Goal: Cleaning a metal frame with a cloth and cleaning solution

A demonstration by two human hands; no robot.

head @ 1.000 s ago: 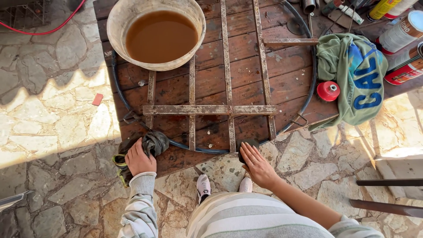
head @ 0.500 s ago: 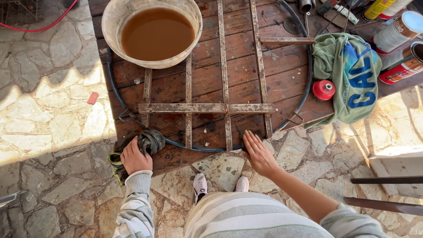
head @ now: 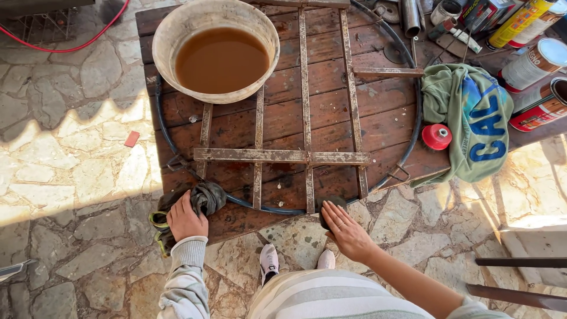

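Seen from above, a striped top and pale shoes (head: pixel 269 260) are at the bottom, standing on stone paving (head: pixel 71 177).

The left hand (head: pixel 186 219) is pressed onto a dark crumpled rag (head: pixel 204 199) at the near edge of a wooden table (head: pixel 331 112); its fingers are curled down on the cloth, clamped on it. The rag lies against the near arc of a round metal grille (head: pixel 282 156), whose dark hoop and rusty flat bars lie flat on the boards just beyond both hands.

The right hand (head: pixel 347 234) rests at the table's near edge with fingers spread apart and flat, over a small dark pad (head: pixel 331 207) that is touching the hoop; whether the pad is gripped cannot be told.

Further from the left fingers, a pale basin (head: pixel 215 47) of brown liquid sits partly on the grille's bars. Beyond and outward of the right fingers lie a red wire brush wheel (head: pixel 436 136), a green cloth (head: pixel 472 118), and cans (head: pixel 534 65).

As a judgement: a hard push on the grille could jolt the basin and spill the liquid; skin could be scraped on rusty bar edges.
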